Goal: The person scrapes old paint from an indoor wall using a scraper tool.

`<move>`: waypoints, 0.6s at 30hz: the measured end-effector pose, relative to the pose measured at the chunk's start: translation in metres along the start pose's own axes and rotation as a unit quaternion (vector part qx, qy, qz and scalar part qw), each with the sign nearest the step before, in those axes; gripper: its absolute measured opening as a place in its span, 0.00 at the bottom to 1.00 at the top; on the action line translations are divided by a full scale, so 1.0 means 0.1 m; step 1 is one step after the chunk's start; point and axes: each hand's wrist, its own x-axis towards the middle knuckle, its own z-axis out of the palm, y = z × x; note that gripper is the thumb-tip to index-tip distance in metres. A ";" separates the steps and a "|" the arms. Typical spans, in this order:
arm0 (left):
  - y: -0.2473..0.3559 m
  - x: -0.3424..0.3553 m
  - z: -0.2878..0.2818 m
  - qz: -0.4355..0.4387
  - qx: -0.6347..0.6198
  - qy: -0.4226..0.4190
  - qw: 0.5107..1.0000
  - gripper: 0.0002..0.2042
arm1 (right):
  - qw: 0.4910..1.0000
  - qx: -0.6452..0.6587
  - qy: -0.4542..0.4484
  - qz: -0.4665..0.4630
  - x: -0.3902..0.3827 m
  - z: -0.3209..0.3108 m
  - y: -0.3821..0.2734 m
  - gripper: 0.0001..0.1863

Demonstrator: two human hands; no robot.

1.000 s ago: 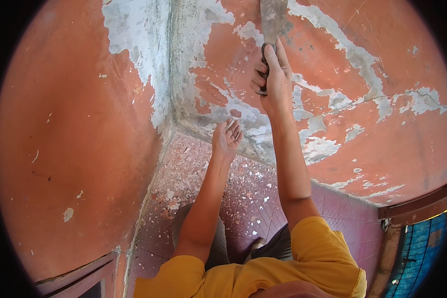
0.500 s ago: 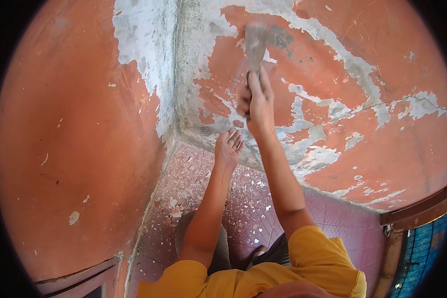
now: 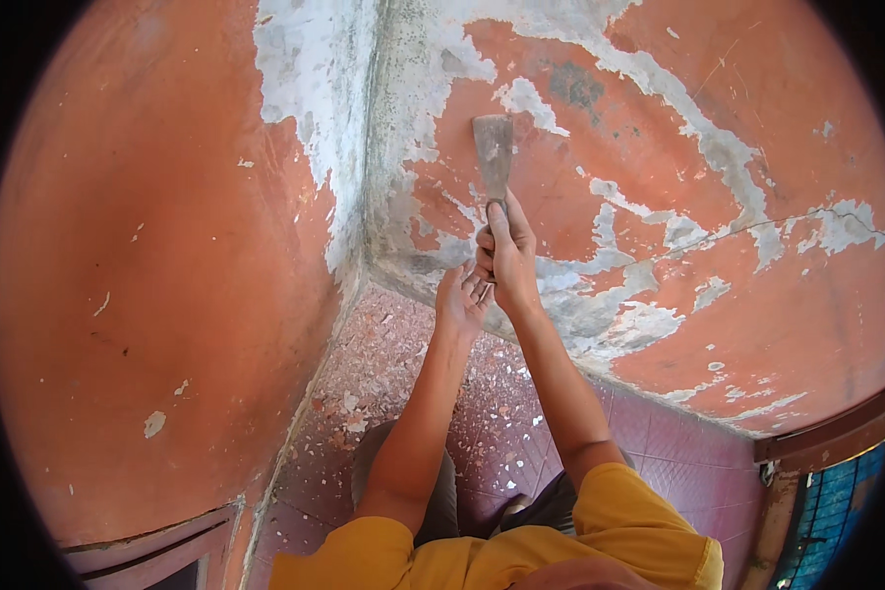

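My right hand (image 3: 511,251) grips the handle of a paint scraper (image 3: 494,147), its flat grey blade pointing up in front of the peeling orange wall (image 3: 551,187). Whether the blade's edge touches the paint I cannot tell. Just below and left of it, my left hand (image 3: 462,300) is held palm up with loosely bent, parted fingers and nothing visible in it. Its fingertips come close to the base of my right hand; contact between them is unclear. Around the blade, pale bare patches (image 3: 531,103) show where paint is gone.
A second orange wall (image 3: 167,295) meets the first at a whitish, stained corner (image 3: 369,147). Paint flakes (image 3: 393,364) litter the reddish tiled floor (image 3: 659,442) below. At the lower right are a brown ledge (image 3: 826,428) and blue mesh (image 3: 836,511).
The scraper and my right hand have come down the wall, and the blade is no longer blurred. My hands are closer together. The view has shifted slightly.
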 end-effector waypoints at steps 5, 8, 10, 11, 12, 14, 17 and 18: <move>-0.03 0.00 -0.05 0.018 0.001 -0.003 1.000 0.21 | 0.999 0.018 0.002 -0.049 0.31 0.16 -0.32 0.18; -0.04 0.00 -0.02 -0.017 0.005 -0.023 1.000 0.23 | 0.998 0.040 0.024 -0.038 0.18 0.20 -0.26 0.18; 0.01 -0.05 -0.03 -0.006 0.011 -0.016 1.000 0.24 | 0.999 0.022 0.038 -0.012 -0.02 0.10 0.00 0.19; -0.01 -0.07 -0.01 -0.006 0.014 -0.007 1.000 0.25 | 0.999 0.018 0.035 -0.013 -0.04 0.07 0.03 0.19; 0.00 -0.01 -0.03 -0.005 0.007 -0.019 1.000 0.25 | 0.999 0.022 0.039 -0.014 -0.04 0.04 0.04 0.19; 0.03 -0.01 -0.05 0.008 0.008 -0.011 1.000 0.23 | 0.999 0.008 0.034 -0.022 0.02 0.05 0.00 0.19; -0.01 0.00 -0.06 0.017 0.002 -0.006 1.000 0.22 | 0.999 -0.001 0.019 -0.049 0.38 0.24 -0.33 0.19; -0.05 -0.02 -0.04 0.002 0.002 -0.005 1.000 0.22 | 0.999 0.000 0.019 -0.049 0.39 0.25 -0.34 0.19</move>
